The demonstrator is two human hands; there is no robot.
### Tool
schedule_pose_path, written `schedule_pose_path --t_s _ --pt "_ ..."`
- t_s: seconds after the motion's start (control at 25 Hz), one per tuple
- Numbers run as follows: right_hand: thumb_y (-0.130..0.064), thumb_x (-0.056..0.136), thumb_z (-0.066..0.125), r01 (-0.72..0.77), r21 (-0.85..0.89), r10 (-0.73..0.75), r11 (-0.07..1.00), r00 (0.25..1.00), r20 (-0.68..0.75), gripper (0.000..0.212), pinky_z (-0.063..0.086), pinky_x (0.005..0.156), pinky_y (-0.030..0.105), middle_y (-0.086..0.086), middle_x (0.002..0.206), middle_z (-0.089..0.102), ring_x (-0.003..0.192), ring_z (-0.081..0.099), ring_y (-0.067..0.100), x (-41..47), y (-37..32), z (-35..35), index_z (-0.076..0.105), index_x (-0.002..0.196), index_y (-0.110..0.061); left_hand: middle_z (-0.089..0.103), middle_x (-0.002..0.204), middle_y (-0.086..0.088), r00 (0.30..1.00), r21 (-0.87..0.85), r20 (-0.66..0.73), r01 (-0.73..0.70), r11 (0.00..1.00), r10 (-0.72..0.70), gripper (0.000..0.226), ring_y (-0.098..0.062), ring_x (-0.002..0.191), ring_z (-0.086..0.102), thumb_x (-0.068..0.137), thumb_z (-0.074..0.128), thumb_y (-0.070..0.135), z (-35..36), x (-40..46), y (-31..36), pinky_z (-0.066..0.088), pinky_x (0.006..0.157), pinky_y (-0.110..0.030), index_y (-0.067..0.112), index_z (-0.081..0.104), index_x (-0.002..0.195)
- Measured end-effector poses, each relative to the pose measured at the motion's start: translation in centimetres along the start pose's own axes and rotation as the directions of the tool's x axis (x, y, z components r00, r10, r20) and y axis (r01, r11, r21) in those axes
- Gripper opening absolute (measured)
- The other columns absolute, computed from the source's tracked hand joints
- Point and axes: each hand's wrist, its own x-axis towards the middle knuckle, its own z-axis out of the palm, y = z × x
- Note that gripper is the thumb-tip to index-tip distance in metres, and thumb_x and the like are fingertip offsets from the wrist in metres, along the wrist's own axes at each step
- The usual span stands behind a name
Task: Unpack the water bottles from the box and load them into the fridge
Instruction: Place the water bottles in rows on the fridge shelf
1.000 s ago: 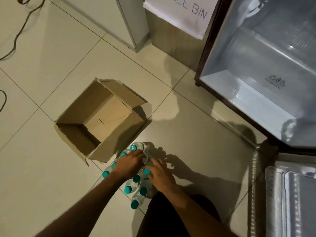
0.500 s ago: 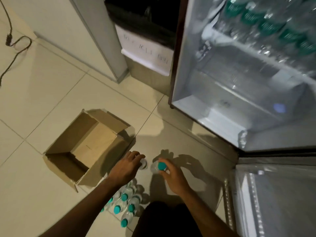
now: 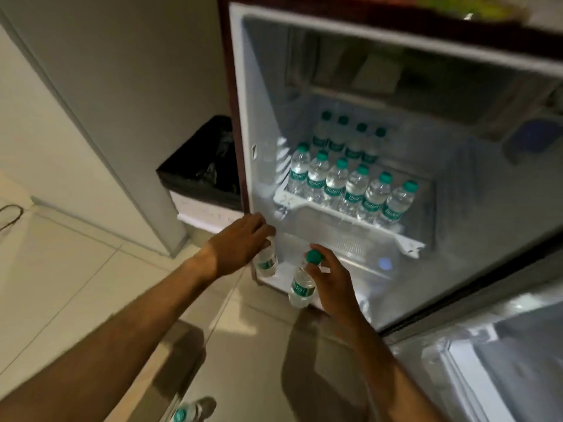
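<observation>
The small fridge (image 3: pixel 475 245) stands open in front of me. Its white shelf (image 3: pixel 350 217) holds several clear water bottles (image 3: pixel 353 185) with teal caps, in two rows. My left hand (image 3: pixel 240 245) grips a bottle (image 3: pixel 266 263) from above, at the fridge's lower left corner. My right hand (image 3: pixel 332 278) holds a second bottle (image 3: pixel 301 287) by its neck, teal cap up, just in front of the fridge's bottom compartment. Another bottle (image 3: pixel 184 414) lies on the floor at the bottom edge. The box is out of view.
A bin with a black liner (image 3: pixel 204 166) stands left of the fridge. A grey cabinet side (image 3: pixel 122 117) rises behind it. The open fridge door (image 3: pixel 493 370) is at the lower right. The floor is pale tile (image 3: pixel 76 284).
Both hands lifted a bottle each from the group on the floor and carried them up to the fridge opening. The view swung up from the box to the fridge.
</observation>
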Motion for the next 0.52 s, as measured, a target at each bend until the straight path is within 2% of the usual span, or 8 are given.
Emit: schedule_pose_path --t_s 0.08,0.2,0.32,0.44,0.52 --pt "-0.029 0.097 0.063 0.055 0.016 -0.054 0.998 0.996 -0.072 0.035 0.048 0.082 0.011 -0.012 0.122 0.066 0.107 0.063 0.0 1.7 -2.1 -1.2 0.058 0.131 -0.031 0.06 0.093 -0.01 0.994 0.087 -0.05 -0.088 0.992 0.092 0.033 -0.023 0.082 0.055 0.094 0.045 0.036 -3.1 4.6 -1.4 0.05 0.065 -0.035 0.011 0.066 0.099" --pt "-0.025 0.095 0.065 0.091 0.035 -0.083 0.995 0.979 -0.186 0.034 0.049 0.078 0.01 -0.012 0.115 0.069 0.101 0.064 -0.002 3.7 -4.0 -2.6 0.061 0.128 -0.028 0.057 0.074 -0.006 0.971 0.329 -0.092 -0.179 0.927 0.22 0.038 -0.022 0.067 0.054 0.094 0.044 0.043 -6.9 10.7 -3.5 0.044 0.066 -0.035 0.014 0.063 0.078" --pt "-0.018 0.094 0.067 0.112 0.012 -0.104 0.994 0.95 -0.295 0.028 0.048 0.074 0.009 -0.014 0.106 0.069 0.095 0.064 0.0 5.3 -5.3 -3.5 0.064 0.121 -0.027 0.056 0.076 -0.005 0.946 0.436 -0.084 -0.247 0.866 0.313 0.048 -0.022 0.067 0.05 0.1 0.032 0.05 -9.4 14.8 -5.5 0.042 0.074 -0.038 0.015 0.059 0.082" --pt "-0.014 0.094 0.065 0.18 -0.023 -0.176 0.983 0.916 -0.36 0.018 0.051 0.072 0.021 -0.01 0.1 0.068 0.087 0.066 0.002 6.3 -6.7 -4.6 0.066 0.111 -0.021 0.055 0.076 -0.009 0.93 0.481 -0.092 -0.272 0.834 0.356 0.056 -0.026 0.066 0.047 0.105 0.019 0.05 -11.2 16.9 -7.1 0.033 0.077 -0.041 0.013 0.056 0.084" --pt "-0.022 0.094 0.065 0.17 0.051 -0.142 0.984 0.926 -0.35 0.011 0.056 0.072 0.034 -0.007 0.099 0.069 0.088 0.068 0.004 7.4 -7.7 -5.6 0.066 0.105 -0.023 0.057 0.075 -0.01 0.907 0.526 -0.087 -0.309 0.792 0.412 0.053 -0.027 0.066 0.048 0.107 0.023 0.044 -11.9 17.7 -8.0 0.031 0.078 -0.043 0.012 0.057 0.082"
